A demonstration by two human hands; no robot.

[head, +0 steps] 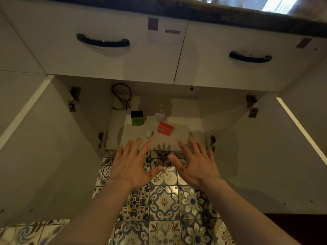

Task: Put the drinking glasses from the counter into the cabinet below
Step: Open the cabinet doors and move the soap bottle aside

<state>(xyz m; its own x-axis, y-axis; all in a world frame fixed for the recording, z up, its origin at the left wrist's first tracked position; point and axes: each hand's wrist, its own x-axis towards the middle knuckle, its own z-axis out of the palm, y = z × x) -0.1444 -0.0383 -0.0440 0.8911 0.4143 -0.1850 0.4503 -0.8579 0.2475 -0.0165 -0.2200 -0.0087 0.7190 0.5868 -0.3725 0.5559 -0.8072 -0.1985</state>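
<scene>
The cabinet (184, 106) under the dark counter (230, 18) stands with both doors swung wide. My left hand (131, 165) and my right hand (194, 165) are held flat, fingers spread and empty, just in front of the cabinet's front edge above the tiled floor. No drinking glass on the counter is in view. A small clear or white cup-like thing (149, 134) sits near the shelf's front edge beyond my left fingertips; I cannot tell what it is.
On the shelf are a green box with a black lid (137, 118), a red box (165, 129), a white bottle (160, 114) and a coil of dark cable (122, 96). The left door (44, 147) and right door (274, 156) flank my arms. Two drawers with black handles (102, 40) sit above.
</scene>
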